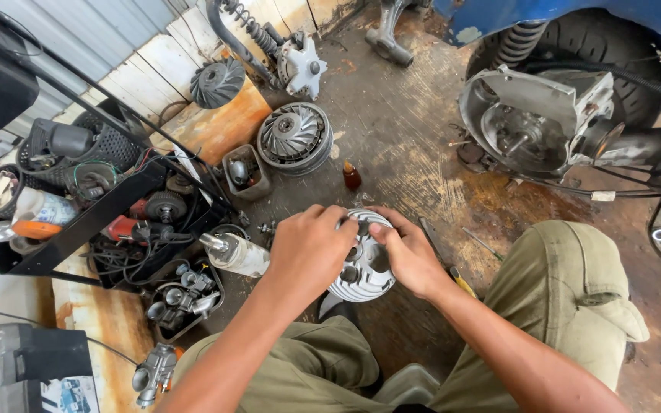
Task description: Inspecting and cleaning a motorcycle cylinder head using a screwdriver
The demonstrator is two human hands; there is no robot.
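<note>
Both my hands are on a round grey metal pulley part point(364, 268) with fins on its rim, held low in front of my knees. My left hand point(311, 248) grips its left side with the fingers curled over the top. On the right side, my right hand point(407, 251) presses with fingertips near the centre holes. The middle of the part is partly hidden by my fingers.
A finned pulley disc point(295, 136) and a small brown bottle point(352, 177) lie on the oily floor ahead. An open scooter engine case point(525, 122) sits at the right by the rear tyre point(575, 38). A black rack of parts and wires point(109, 206) crowds the left.
</note>
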